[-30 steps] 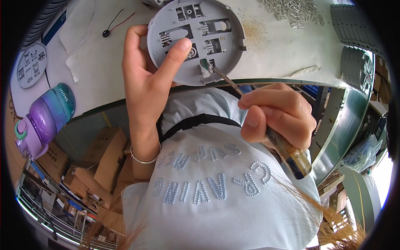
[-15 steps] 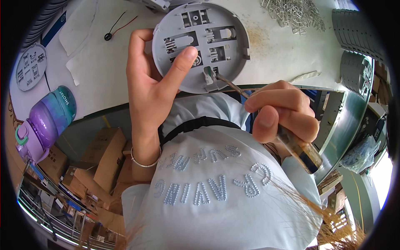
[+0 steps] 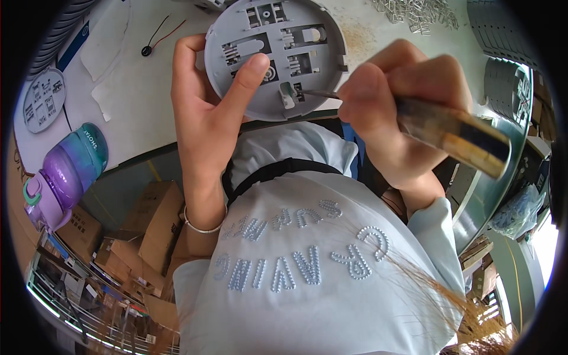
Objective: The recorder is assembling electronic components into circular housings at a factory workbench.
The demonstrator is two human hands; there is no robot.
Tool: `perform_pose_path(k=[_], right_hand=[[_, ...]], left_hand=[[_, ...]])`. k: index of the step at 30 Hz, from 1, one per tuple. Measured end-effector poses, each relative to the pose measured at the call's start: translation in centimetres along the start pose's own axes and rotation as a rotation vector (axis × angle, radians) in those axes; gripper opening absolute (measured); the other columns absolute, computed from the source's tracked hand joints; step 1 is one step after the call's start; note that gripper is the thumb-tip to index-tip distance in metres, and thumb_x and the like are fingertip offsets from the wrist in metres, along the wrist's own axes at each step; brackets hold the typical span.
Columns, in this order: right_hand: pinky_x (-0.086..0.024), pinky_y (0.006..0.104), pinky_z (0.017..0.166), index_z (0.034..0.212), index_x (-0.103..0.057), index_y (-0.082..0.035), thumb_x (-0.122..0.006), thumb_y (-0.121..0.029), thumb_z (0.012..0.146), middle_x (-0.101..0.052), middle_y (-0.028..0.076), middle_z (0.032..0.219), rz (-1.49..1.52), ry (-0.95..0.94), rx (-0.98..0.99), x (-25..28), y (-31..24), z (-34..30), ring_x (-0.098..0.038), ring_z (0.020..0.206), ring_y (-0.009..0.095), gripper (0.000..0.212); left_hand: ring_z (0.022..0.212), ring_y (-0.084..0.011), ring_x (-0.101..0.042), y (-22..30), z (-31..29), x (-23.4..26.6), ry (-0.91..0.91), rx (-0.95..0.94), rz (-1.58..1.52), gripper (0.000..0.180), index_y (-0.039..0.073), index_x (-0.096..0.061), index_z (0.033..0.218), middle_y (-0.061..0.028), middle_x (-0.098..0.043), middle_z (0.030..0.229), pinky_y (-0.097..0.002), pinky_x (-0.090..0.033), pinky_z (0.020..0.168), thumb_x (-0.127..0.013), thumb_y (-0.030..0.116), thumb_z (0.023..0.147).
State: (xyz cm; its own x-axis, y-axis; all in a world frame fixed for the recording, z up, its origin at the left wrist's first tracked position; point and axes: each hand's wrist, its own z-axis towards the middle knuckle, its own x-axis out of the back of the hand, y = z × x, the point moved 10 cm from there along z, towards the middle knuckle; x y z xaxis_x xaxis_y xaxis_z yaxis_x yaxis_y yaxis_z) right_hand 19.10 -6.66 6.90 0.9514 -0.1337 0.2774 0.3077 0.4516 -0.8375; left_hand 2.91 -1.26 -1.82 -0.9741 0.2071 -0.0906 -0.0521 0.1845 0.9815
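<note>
Slipping of the slanted tool point(image 3: 452, 135) gripped in the right hand point(image 3: 387, 115) could be caused by slackened pressure, and the grey housing point(image 3: 276, 57), clasped at twelve o'clock by the left hand's point(image 3: 208, 121) fingers, scratched.

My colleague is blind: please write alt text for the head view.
The left hand holds a round grey plastic housing; the right hand points a screwdriver-like tool at it. Small metal pieces lie on the table.

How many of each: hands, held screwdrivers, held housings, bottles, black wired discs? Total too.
Hands: 2 (left hand, right hand)
Held screwdriver: 1
Held housing: 1
Bottle: 1
Black wired disc: 1
Total: 6
</note>
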Motion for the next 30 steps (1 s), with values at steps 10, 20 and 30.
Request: perform_pose_path(k=[10, 20, 30], right_hand=[[-0.046, 0.0248, 0.039, 0.091, -0.039, -0.002, -0.059, 0.001, 0.092, -0.061, 0.021, 0.071, 0.090, 0.129, 0.051, 2.3, 0.0, -0.7, -0.055, 0.046, 0.014, 0.020], [-0.046, 0.0236, 0.043, 0.079, -0.046, 0.000, -0.064, 0.005, 0.089, -0.060, 0.017, 0.066, 0.169, 0.067, -0.028, 1.4, 1.5, 0.6, -0.055, 0.047, 0.012, 0.021], [-0.043, 0.0211, 0.045, 0.077, -0.048, 0.000, -0.064, 0.001, 0.090, -0.061, 0.015, 0.066, 0.168, 0.078, -0.195, 1.2, 2.2, 1.2, -0.053, 0.047, 0.010, 0.020]], left_hand=[[0.084, -0.0095, -0.064, -0.6, 0.0, 0.3, 0.002, 0.092, 0.065, 0.038, -0.001, -0.048, 0.114, -0.0104, -0.066, 0.101, -0.0210, -0.053, 0.058, -0.074, 0.012, 0.089], [0.088, -0.0101, -0.063, -0.6, -0.1, 0.1, -0.012, 0.046, -0.002, 0.038, -0.001, -0.047, 0.114, -0.0104, -0.066, 0.102, -0.0225, -0.053, 0.069, -0.074, 0.010, 0.089], [0.091, -0.0114, -0.063, -0.1, -0.2, -0.2, -0.011, -0.021, -0.061, 0.040, -0.002, -0.046, 0.115, -0.0120, -0.067, 0.102, -0.0252, -0.051, 0.079, -0.075, 0.008, 0.088]])
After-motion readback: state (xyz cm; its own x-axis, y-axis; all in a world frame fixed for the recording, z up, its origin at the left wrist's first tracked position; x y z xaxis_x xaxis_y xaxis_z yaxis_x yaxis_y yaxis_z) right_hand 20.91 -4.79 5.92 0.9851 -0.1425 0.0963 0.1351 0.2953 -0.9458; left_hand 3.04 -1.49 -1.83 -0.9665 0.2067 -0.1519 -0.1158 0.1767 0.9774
